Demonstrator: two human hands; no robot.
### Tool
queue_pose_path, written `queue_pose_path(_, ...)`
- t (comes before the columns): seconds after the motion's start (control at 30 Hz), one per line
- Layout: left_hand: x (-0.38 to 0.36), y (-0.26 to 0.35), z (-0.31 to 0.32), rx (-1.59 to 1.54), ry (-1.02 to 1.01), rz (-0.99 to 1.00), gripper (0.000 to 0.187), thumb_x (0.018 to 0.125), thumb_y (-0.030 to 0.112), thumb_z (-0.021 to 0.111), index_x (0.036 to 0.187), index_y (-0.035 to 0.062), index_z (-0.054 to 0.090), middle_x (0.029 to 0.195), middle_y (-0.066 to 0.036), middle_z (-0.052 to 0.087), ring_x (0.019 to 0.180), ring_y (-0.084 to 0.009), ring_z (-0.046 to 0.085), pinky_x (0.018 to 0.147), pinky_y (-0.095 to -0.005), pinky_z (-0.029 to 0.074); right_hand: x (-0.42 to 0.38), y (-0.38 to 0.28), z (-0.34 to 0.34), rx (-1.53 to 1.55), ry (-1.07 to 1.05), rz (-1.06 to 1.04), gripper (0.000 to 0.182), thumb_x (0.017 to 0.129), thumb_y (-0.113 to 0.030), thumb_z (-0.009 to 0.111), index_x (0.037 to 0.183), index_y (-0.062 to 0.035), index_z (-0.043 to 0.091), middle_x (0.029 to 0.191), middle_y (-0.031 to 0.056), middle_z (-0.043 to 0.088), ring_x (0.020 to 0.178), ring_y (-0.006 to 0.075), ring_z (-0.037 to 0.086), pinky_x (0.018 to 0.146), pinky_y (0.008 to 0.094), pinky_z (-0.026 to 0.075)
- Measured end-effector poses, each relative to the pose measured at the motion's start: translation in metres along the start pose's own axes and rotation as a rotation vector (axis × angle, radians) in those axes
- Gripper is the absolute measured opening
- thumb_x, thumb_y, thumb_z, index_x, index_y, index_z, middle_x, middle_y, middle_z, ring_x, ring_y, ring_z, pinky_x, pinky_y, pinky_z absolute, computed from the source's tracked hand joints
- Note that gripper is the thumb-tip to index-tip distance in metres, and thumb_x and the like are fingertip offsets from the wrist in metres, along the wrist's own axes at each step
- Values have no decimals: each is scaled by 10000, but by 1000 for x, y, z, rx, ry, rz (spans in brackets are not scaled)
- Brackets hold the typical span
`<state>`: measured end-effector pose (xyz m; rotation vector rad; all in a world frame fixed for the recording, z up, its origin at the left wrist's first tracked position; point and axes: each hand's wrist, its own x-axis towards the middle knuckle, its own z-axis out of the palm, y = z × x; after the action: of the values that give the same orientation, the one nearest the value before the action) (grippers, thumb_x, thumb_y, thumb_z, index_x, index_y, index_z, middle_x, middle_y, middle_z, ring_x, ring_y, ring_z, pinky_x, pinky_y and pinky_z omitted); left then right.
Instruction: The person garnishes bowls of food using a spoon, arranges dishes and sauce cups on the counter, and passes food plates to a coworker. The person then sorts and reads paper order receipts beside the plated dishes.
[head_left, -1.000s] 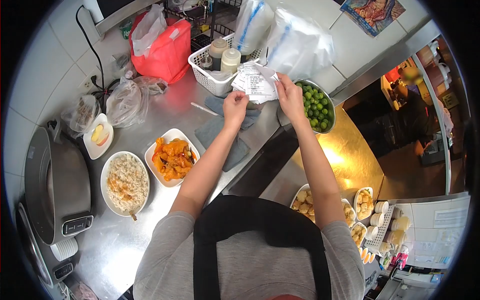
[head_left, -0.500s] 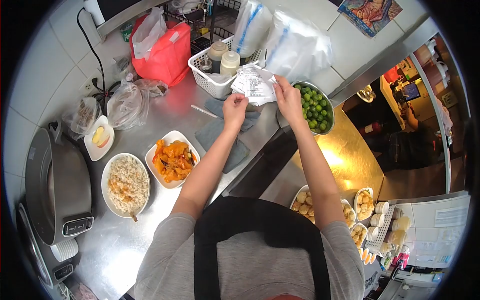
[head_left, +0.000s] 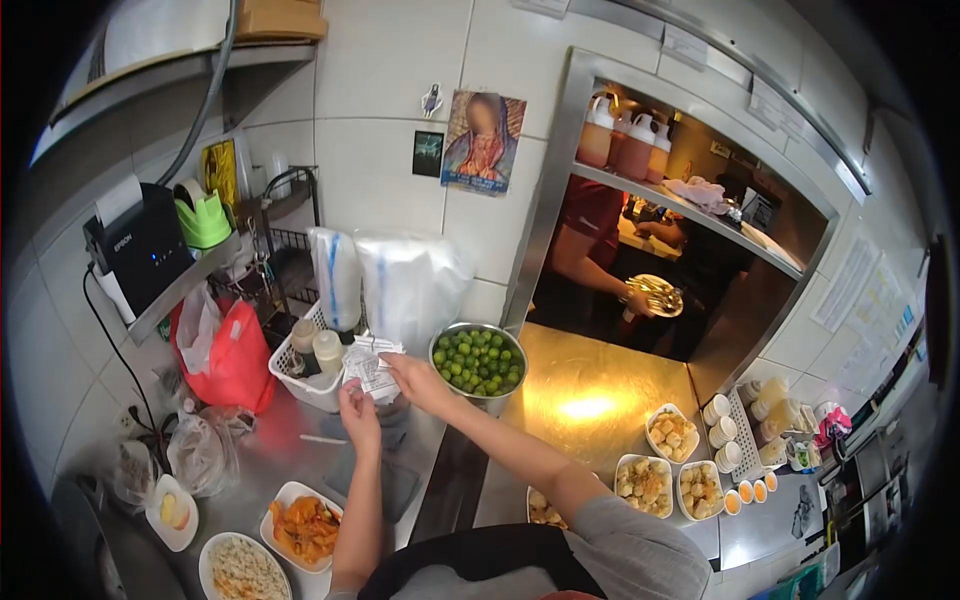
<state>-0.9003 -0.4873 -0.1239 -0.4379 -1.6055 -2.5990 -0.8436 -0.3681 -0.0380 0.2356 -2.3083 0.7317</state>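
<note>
Though white, receipts (head_left: 369, 373) grey with print

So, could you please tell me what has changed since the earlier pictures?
The head view has swung up and to the right, showing more of the wall opening, where a co-worker's dark red sleeve now appears. Nothing was visibly taken hold of or let go: the right hand still holds the paper slips, with the left hand at their lower edge. The green fruit, rice and orange food stayed in place.
</note>
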Motion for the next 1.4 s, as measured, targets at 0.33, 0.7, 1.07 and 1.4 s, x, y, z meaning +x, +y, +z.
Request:
queue_pose_path(0.33,-1,8,5,34,-134,-279,297,881,215,400,933,23,621,670,-8,506,588,-68,492,450,-190,362,-9,-10,-5,-61,-46,3,407,813,-55,490,1207,-53,386,954,237,580,812,392,582,662,446,462)
queue_pose_path(0.7,-3,16,6,95,-185,-297,181,886,248,488,885,76,544,704,25,537,623,-48,526,471,-172,367,-20,-23,-5,-146,-132,-70,337,787,-104,505,1111,-21,461,891,217,571,816,375,569,675,430,467)
queue_pose_path(1.07,-10,25,8,115,-186,-289,192,893,204,464,757,82,521,666,21,518,624,-52,499,500,-198,372,-28,-29,-7,-147,-161,-31,347,784,-125,534,1112,-36,464,916,210,570,851,372,561,689,427,463)
queue_pose_path(1.4,6,5,-1,124,-249,-396,197,878,264,525,790,87,523,666,8,542,589,-82,524,487,-209,399,-35,-26,-9,-151,-286,-3,248,749,-101,544,974,-25,470,868,161,585,840,335,575,671,424,455)
